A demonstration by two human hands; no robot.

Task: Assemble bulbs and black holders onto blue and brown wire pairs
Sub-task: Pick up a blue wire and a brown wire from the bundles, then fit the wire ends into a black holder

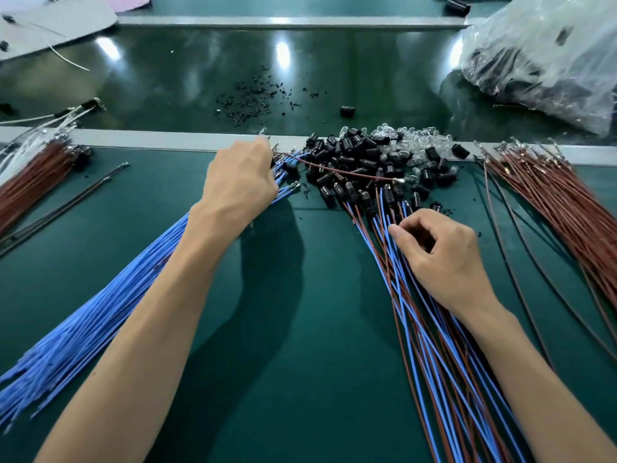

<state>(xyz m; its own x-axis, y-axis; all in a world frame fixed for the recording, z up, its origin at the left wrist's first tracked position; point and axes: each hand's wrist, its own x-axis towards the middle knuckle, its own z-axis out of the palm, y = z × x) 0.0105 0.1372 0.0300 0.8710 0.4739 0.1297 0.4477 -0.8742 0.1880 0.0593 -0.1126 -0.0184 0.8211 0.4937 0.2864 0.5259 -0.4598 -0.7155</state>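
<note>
Left hand (pixel 240 182) fingers clamp a brown wire (pixel 337 170) above the blue wires (pixel 133 295); right hand (pixel 440 252) fingers curl, pinching the pairs (pixel 434 345).

You are at an assembly bench in a small-parts factory or workshop. A green mat (pixel 300 329) is crossed by a grey metal rail (pixel 167 140), and on it sits a heap of black holders (pixel 350 162) and clear bulbs (pixel 414 142). Left of that heap lies a bundle of blue wires (pixel 100 315). Right of it lie brown wires (pixel 551 202), and behind it, to the right, a plastic bag (pixel 541 55) of parts.
</note>
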